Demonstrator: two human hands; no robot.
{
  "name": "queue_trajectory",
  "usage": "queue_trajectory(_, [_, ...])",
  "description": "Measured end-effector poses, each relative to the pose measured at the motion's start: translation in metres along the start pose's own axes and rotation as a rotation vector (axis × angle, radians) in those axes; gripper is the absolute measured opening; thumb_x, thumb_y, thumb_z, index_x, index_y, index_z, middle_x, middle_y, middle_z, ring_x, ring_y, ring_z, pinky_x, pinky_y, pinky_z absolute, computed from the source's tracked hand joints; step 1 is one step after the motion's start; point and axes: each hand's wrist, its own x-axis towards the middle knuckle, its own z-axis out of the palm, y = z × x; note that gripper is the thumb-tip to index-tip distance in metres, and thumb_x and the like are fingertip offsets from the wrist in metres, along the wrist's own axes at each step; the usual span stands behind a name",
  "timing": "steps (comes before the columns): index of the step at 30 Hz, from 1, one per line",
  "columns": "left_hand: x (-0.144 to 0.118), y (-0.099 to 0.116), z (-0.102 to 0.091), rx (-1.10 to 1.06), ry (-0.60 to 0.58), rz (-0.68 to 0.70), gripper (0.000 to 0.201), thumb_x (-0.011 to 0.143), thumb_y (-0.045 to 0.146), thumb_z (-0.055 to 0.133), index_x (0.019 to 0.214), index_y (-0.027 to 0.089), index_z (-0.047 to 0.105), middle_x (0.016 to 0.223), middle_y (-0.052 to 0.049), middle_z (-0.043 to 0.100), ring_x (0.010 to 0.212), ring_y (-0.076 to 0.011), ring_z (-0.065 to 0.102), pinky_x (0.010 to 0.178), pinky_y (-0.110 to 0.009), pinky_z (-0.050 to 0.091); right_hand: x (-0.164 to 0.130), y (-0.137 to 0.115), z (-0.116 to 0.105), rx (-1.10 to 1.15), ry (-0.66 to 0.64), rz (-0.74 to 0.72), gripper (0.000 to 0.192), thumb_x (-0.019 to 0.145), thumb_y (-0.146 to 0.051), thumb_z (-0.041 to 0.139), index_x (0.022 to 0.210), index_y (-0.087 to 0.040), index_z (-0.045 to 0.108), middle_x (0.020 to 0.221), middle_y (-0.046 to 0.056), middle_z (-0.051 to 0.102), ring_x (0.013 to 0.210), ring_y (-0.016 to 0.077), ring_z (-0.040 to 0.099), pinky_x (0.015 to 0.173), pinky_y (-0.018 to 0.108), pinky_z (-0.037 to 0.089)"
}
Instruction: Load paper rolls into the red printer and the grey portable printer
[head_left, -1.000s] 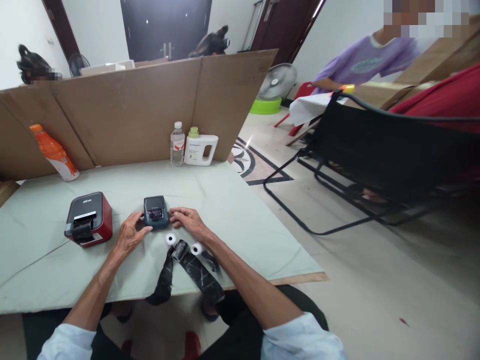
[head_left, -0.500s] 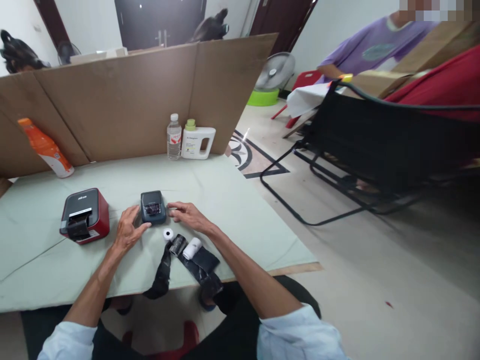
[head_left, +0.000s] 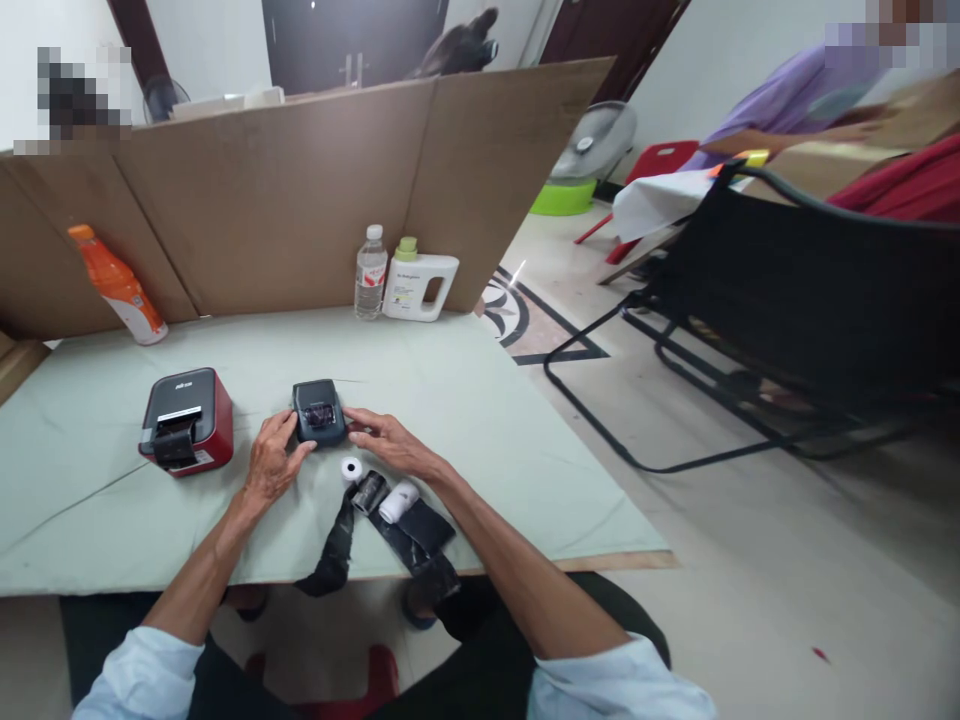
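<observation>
A small dark label printer [head_left: 320,414] with a window in its top lies on the table between my two hands. My left hand [head_left: 274,460] grips it from the left, fingertips along its side and thumb at its front corner. At the opposite side, the fingers of my right hand [head_left: 394,443] press against its right edge. Just in front lie a small white roll [head_left: 351,470], a black roll [head_left: 370,492] and another white roll [head_left: 398,502]. Black film strips [head_left: 339,540] trail from these rolls over the table's near edge. Left of my hands stands a larger red-and-black printer [head_left: 187,420].
On the pale-green table [head_left: 525,480], an orange bottle [head_left: 120,285], a clear water bottle [head_left: 370,275] and a white jug [head_left: 421,285] stand along a cardboard screen [head_left: 300,200]. A black folding chair [head_left: 772,300], a fan [head_left: 596,145] and a person in purple [head_left: 795,95] are at the right.
Both hands have closed in on the small printer, which stays in place among the rolls. The whole view has shifted slightly, with the scene moving right.
</observation>
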Motion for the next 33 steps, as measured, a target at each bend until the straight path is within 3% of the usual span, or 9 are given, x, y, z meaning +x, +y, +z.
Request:
queue_trajectory(11, [-0.006,0.009,-0.007,0.110,0.014,0.058,0.031,0.095,0.034,0.067,0.122,0.021,0.073,0.134,-0.015,0.071,0.121,-0.0331,0.066,0.108,-0.052,0.053,-0.001,0.001,0.006,-0.035,0.017,-0.018,0.056,0.091,-0.037,0.067,0.144,-0.021,0.064,0.136,0.012,0.066,0.115,0.0264,0.066,0.100,0.044,0.053])
queue_trajectory(19, [-0.002,-0.004,-0.008,0.063,0.053,-0.073,0.052,0.082,0.045,0.081,0.124,0.018,0.071,0.125,-0.015,0.074,0.122,-0.0344,0.066,0.109,-0.051,0.052,-0.001,0.005,0.006,-0.026,0.007,-0.028,0.054,0.091,-0.037,0.067,0.143,-0.023,0.064,0.134,0.011,0.066,0.113,0.0263,0.066,0.097,0.044,0.055])
queue_trajectory(23, [0.000,-0.010,-0.013,0.045,-0.015,-0.147,0.062,0.076,0.050,0.085,0.127,0.017,0.069,0.132,-0.017,0.070,0.128,-0.0366,0.062,0.113,-0.054,0.048,-0.002,0.001,0.008,-0.014,0.015,-0.021,0.053,0.091,-0.035,0.067,0.143,-0.024,0.065,0.134,0.010,0.066,0.113,0.0258,0.066,0.098,0.045,0.055])
queue_trajectory(27, [0.002,-0.011,-0.012,-0.026,-0.112,-0.123,0.069,0.079,0.050,0.082,0.136,0.017,0.064,0.145,-0.019,0.062,0.138,-0.0380,0.055,0.118,-0.055,0.043,-0.003,0.000,0.008,-0.022,0.011,-0.024,0.055,0.091,-0.036,0.067,0.144,-0.023,0.064,0.134,0.011,0.065,0.115,0.0260,0.065,0.098,0.044,0.055])
queue_trajectory(33, [0.012,-0.007,-0.018,-0.107,-0.213,-0.109,0.069,0.080,0.049,0.080,0.138,0.017,0.063,0.138,-0.018,0.065,0.134,-0.0380,0.056,0.116,-0.054,0.043,-0.001,0.001,0.010,-0.042,0.046,-0.027,0.054,0.088,-0.032,0.069,0.141,-0.022,0.065,0.130,0.011,0.065,0.109,0.0255,0.066,0.092,0.043,0.057])
